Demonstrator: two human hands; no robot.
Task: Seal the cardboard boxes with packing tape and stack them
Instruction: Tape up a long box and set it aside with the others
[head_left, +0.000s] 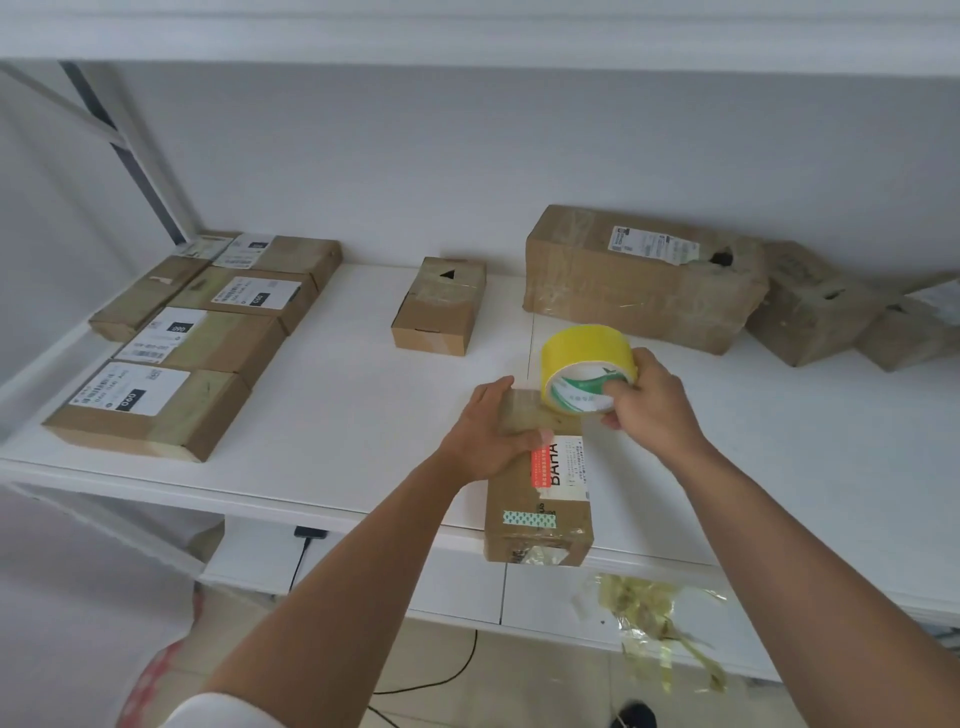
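Both forearms are bare from wrist to past the elbow, the left hand (485, 434) and right hand (649, 397) carry no gloves, rings or watch, and one white sleeve (218, 712) edge (lower left corner) shows.

White shelf (332, 415) against a pale wall (415, 171), tiled floor (519, 675) below, perhaps beige.
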